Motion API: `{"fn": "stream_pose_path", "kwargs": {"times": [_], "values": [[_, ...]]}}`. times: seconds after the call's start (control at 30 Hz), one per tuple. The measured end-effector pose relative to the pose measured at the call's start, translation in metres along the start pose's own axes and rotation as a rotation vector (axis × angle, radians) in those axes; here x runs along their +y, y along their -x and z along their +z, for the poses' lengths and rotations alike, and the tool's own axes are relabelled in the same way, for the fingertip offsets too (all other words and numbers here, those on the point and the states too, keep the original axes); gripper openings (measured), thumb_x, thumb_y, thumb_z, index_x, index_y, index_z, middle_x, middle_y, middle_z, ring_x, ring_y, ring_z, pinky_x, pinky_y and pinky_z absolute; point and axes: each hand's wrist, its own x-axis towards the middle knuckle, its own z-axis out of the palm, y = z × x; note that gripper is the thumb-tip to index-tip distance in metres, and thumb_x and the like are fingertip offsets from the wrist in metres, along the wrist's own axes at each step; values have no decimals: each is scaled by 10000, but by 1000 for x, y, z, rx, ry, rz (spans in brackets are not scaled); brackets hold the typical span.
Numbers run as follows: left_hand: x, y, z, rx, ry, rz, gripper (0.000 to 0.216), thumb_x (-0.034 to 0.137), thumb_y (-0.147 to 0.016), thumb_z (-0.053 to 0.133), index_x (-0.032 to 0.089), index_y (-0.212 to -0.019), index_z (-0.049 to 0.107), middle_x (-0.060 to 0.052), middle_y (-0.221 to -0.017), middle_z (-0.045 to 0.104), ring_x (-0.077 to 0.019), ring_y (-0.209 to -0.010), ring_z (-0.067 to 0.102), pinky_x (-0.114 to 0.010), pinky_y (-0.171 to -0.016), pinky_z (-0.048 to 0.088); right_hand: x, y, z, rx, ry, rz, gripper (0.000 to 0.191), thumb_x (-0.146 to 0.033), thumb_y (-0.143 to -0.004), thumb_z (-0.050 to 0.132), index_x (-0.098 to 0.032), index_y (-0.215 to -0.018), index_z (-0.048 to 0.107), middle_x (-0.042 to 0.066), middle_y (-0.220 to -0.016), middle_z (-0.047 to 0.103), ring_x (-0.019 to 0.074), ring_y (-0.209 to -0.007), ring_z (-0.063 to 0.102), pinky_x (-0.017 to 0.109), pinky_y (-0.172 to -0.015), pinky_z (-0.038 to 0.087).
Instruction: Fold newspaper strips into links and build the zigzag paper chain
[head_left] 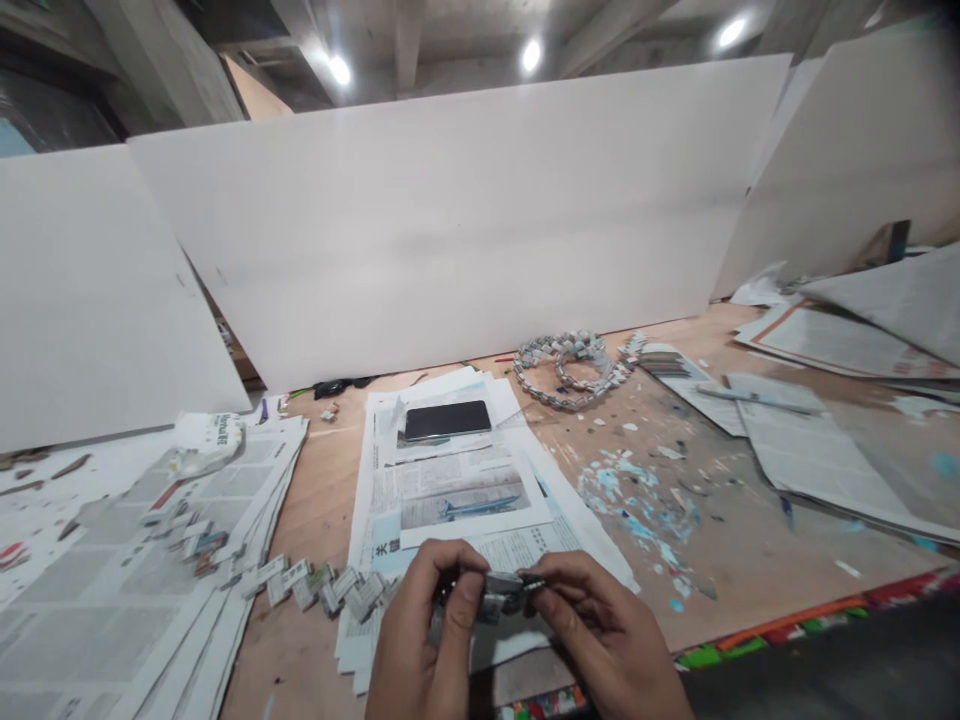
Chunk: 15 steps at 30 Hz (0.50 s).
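Observation:
Near the table's front edge, my left hand (435, 620) pinches the end of a zigzag chain of folded newspaper (360, 592). The chain runs off to the left across the bare wood and onto a newspaper stack. My right hand (600, 625) is closed, thumb against fingers, on a small folded paper piece (532, 582) that meets the chain's end between the hands. Whether the piece is threaded into the chain I cannot tell. Beneath and beyond my hands lie newspaper sheets (480, 465), with a black phone (448, 420) on them.
A coiled paper chain (566, 370) lies at the back. Left are a newspaper stack (247, 480) and a crumpled white bag (206, 445). More newspapers (817, 450) lie right, near blue paint flecks (637, 500). White boards (465, 220) stand behind the table.

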Motion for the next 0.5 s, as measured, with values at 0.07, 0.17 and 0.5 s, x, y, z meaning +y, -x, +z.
{"fn": "stream_pose_path", "kwargs": {"times": [0.07, 0.17, 0.5], "values": [[0, 0, -1, 1, 5, 4, 165, 401, -962, 610, 256, -916, 674, 1, -861, 683, -188, -843, 655, -235, -759, 501, 1, -1, -1, -19, 24, -8, 328, -543, -890, 699, -221, -914, 750, 66, -793, 778, 220, -742, 763, 273, -711, 627], [-1, 0, -1, -2, -1, 2, 181, 417, -960, 614, 255, -908, 673, 2, -846, 682, -182, -819, 657, -229, -735, 504, 2, -1, -2, -8, 30, 7, 324, -540, -887, 704, -222, -926, 750, 66, -814, 786, 227, -769, 771, 278, -728, 624], [-8, 3, 3, 78, -85, 44, 115, 328, -947, 604, 269, -927, 702, 21, -875, 731, -178, -822, 691, -232, -742, 503, 4, 0, 0, -5, -24, 20, 295, -519, -888, 716, -230, -924, 761, 53, -818, 781, 209, -772, 758, 250, -721, 603]]}}
